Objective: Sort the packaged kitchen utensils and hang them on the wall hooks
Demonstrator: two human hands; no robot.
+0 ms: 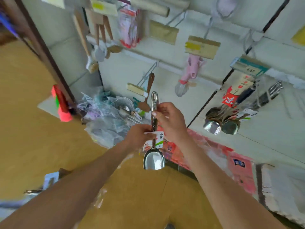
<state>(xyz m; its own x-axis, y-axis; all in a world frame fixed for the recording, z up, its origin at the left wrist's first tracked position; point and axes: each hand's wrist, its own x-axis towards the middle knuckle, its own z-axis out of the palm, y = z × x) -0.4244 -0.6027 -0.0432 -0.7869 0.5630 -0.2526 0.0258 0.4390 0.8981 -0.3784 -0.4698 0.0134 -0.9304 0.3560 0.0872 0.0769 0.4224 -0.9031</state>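
1. The shiny steel serving spoon with a white-green card label (154,158) stands upright in the air, bowl down.
2. The left hand (140,135) grips its handle at the label; the right hand (170,119) pinches the handle higher up.
3. Behind, on the floor, lies a heap of utensils in clear plastic wrap (107,118); I judge much sorting is left.
4. The wire wall hooks (149,69) already carry a bunch of similar steel spoons (219,123) and a pink whisk (188,76); no box is visible.
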